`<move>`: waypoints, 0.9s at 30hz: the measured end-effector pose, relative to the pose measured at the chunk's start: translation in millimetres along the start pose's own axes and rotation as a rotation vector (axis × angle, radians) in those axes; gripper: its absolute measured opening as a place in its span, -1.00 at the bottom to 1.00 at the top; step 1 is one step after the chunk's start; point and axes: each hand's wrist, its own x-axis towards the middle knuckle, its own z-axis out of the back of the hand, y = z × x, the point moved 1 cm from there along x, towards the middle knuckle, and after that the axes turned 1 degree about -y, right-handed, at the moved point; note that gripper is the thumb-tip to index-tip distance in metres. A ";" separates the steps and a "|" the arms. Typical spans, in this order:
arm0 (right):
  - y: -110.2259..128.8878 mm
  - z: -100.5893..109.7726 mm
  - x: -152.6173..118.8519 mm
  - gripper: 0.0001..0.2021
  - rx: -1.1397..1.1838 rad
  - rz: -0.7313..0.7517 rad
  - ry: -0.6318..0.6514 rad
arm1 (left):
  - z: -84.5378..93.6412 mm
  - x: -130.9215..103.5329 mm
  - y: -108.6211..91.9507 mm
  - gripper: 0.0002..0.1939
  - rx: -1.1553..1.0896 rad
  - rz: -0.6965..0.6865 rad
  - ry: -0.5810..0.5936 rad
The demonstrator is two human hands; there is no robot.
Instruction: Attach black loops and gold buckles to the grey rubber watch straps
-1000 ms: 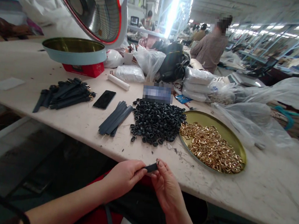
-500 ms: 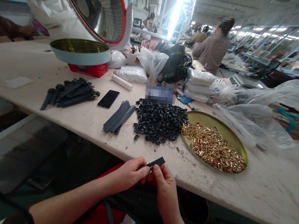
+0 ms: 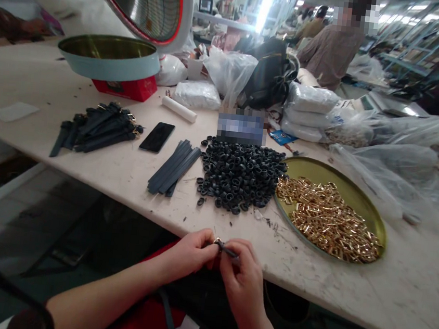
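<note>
At the table's front edge, my left hand pinches a gold-coloured buckle together with one end of a dark strap. The fingers of my right hand are closed on the strap's other part, close beside the buckle. Much of the strap is hidden by my fingers. Beyond my hands lie a stack of flat dark strips and a heap of small black loops. To the right, an oval lid-like tray holds many gold buckles.
Straps with gold fittings lie in a pile at the left, near a black phone. Behind them a pale-blue oval tin rests on a red box. A fan, plastic bags and co-workers are farther back.
The strap's end stuck out flat past my right fingers before; now it is turned and mostly covered by them. My right hand has curled around it. The camera view has tilted slightly down.
</note>
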 end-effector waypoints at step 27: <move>-8.0 34.4 70.2 -0.83 -0.151 -0.029 0.059 | 11.3 6.3 -14.3 -0.76 0.110 -0.247 -0.217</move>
